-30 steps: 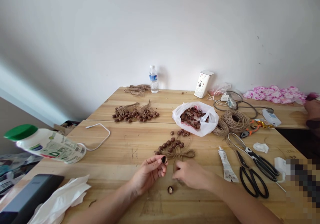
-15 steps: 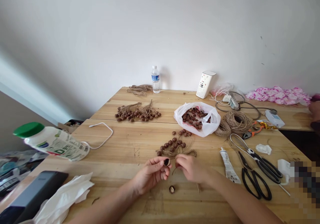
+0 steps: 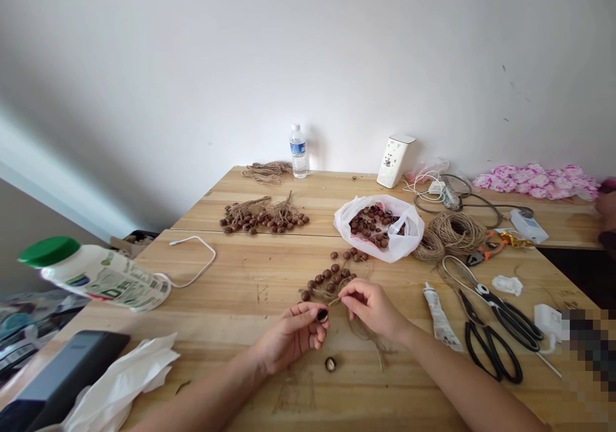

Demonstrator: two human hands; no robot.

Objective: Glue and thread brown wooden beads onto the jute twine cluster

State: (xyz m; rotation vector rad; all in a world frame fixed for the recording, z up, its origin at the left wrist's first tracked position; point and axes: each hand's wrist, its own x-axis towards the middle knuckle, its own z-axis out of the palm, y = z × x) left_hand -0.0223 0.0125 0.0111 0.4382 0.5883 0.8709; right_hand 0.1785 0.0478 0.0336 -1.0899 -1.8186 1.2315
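My left hand (image 3: 299, 332) pinches a brown nut shell (image 3: 322, 316), its dark hollow side facing me. Just to the right, my right hand (image 3: 368, 303) is closed on a thin jute string (image 3: 334, 302) whose end reaches toward the shell. Loose strands hang below the right hand onto the table. Behind both hands lies a cluster of round brown nut shells (image 3: 332, 278) with twine among them. A single hollow shell half (image 3: 330, 364) rests on the table in front of me.
A white plastic bag (image 3: 409, 242) of shells stands beyond the hands, beside twine coils (image 3: 455, 232). Scissors (image 3: 486, 345), a glue tube (image 3: 440, 319) and pliers (image 3: 486, 251) lie at right. Tied shell bunches (image 3: 264, 218), a water bottle (image 3: 298, 153) and a green-lidded jar (image 3: 110, 275) stand left.
My right hand has risen slightly and turned, bringing the string up close to the shell. The left hand has tilted the shell's hollow more toward me.
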